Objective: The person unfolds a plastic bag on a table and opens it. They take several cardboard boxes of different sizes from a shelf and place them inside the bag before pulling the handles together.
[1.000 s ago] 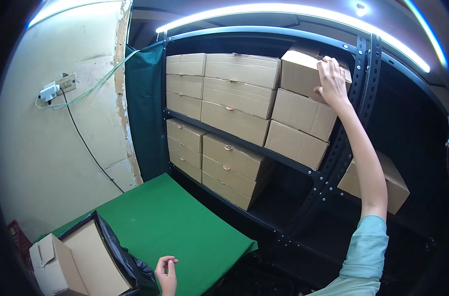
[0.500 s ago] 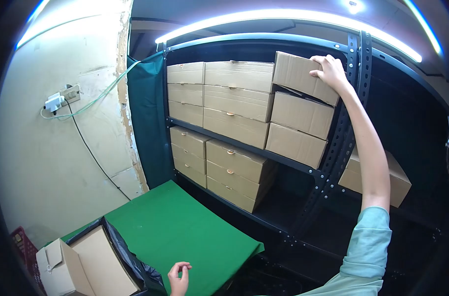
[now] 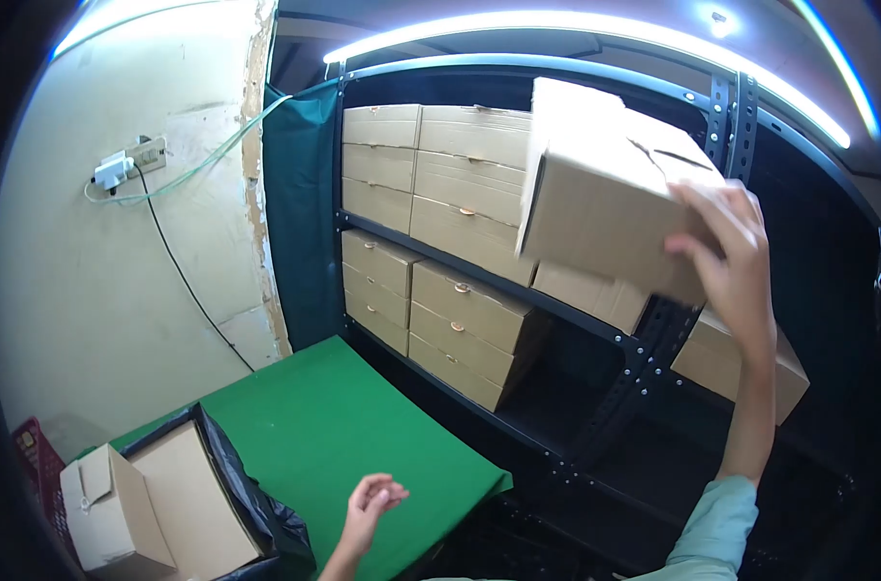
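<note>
My right hand [image 3: 726, 247] grips the corner of a cardboard box [image 3: 605, 208], its fingers on the top and the thumb on the side. The box is tilted, clear of the stack and in front of the upper shelf, hiding part of the boxes behind it. Below it, the side of another cardboard box [image 3: 595, 293] shows on the shelf. Over the green tabletop [image 3: 363, 426] hovers my left hand [image 3: 370, 504], its fingers loosely curled with nothing visible in them.
Stacked cardboard boxes [image 3: 469, 184] fill the black metal rack's upper left, with more boxes [image 3: 460, 339] below. Another box [image 3: 716, 363] sits at right. On the table, an open carton lined with black plastic [image 3: 266, 513] stands beside a small box [image 3: 106, 504]. A red basket [image 3: 38, 465] is behind.
My right hand has pulled the top box off its stack and brought it nearer and lower. My left hand has risen slightly to the right over the table.
</note>
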A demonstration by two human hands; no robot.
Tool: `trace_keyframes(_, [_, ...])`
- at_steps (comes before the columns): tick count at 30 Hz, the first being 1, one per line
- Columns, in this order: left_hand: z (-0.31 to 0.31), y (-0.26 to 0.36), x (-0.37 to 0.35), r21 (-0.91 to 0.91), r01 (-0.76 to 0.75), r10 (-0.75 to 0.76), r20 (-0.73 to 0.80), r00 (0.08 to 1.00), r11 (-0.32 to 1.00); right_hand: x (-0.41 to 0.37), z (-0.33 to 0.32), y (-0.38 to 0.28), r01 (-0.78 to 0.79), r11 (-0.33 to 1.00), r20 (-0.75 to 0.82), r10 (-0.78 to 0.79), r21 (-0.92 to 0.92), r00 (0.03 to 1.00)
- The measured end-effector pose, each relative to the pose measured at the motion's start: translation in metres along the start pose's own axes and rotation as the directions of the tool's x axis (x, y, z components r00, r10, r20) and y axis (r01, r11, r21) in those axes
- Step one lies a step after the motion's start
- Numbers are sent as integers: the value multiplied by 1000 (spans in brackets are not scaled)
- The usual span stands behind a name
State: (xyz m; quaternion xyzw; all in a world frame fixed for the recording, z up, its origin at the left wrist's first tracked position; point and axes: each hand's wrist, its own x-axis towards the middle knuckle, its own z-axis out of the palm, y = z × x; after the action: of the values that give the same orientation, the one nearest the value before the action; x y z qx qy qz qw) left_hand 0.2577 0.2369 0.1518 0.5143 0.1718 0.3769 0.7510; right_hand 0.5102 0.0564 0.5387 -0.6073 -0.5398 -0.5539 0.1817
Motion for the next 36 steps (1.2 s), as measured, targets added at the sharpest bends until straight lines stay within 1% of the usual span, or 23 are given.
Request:
trace_keyframes(3, [18,47,19,-151,-21,47,169,985,988,-27,-11,-40,83,973,37,-93,217,995])
trace_keyframes(6, [32,89,15,-491,20,140,286,948,871,-68,11,-78,114,854,102,-190,508,976])
trace_keyframes(8, [9,75,-3,-556,40,87,200,976,830,-102,34,-114,115,734,153,-287,669,946])
trace_keyframes(9, [14,84,-18,-410,2,1,6,1000,912,-117,45,-136,123,684,141,-317,719,938])
trace_keyframes(10, [20,92,-33,-252,36,-86,-188,979,967,-130,55,-157,137,628,118,-348,766,930])
trace_keyframes(12, [-6,84,-50,-352,43,-113,-181,977,935,-150,68,-189,114,557,77,-308,823,948])
trace_keyframes(13, [-13,82,-64,-324,28,-108,-232,967,946,-152,71,-198,121,517,70,-335,848,940])
trace_keyframes(15, [-29,81,-92,-262,9,-100,-340,935,965,-146,77,-203,16,331,91,-308,944,947])
trace_keyframes(16, [-37,78,-104,-135,-52,-8,-411,911,989,-144,82,-205,-41,230,112,-304,972,946])
trace_keyframes(17, [-47,80,-117,-105,-88,33,-441,897,991,-142,93,-207,-139,124,163,-203,982,966])
trace_keyframes(18, [-53,82,-127,-67,-122,77,-467,881,990,-140,106,-211,-228,8,228,-107,974,968])
trace_keyframes(20, [-81,79,-148,-166,-172,65,-510,858,971,-123,117,-243,-471,-220,491,48,854,870])
trace_keyframes(21, [-91,80,-158,-215,-196,58,-521,852,957,-124,132,-256,-556,-321,558,-97,766,824])
trace_keyframes(22, [-97,85,-166,-140,-170,69,-541,838,975,-126,141,-276,-607,-567,595,-237,558,768])
trace_keyframes(23, [-103,91,-173,-64,-139,80,-557,827,988,-134,145,-293,-658,-637,618,-341,402,708])
trace_keyframes(25, [-117,107,-185,84,-62,99,-580,809,995,-140,135,-321,-702,-684,639,-454,196,621])
trace_keyframes(27, [-129,124,-200,219,29,112,-601,791,975,-136,127,-343,-718,-690,671,-489,94,557])
trace_keyframes(29, [-129,163,-218,302,87,93,-534,840,949,-137,128,-362,-727,-685,695,-543,-42,471])
trace_keyframes(31, [-125,214,-238,375,-18,183,-410,894,927,-134,128,-388,-638,-769,682,-490,-44,543])
trace_keyframes(32, [-131,228,-253,420,-128,296,-363,884,898,-132,131,-401,-590,-807,676,-457,-40,579])
trace_keyframes(33, [-141,239,-268,504,-184,401,-366,840,844,-136,137,-412,-627,-778,703,-467,-39,537])
trace_keyframes(34, [-151,249,-286,633,-124,491,-447,748,765,-136,141,-421,-670,-742,711,-483,-22,511])
trace_keyframes(36, [-177,259,-314,710,-65,636,-582,507,701,-121,139,-442,-747,-664,732,-504,11,459])
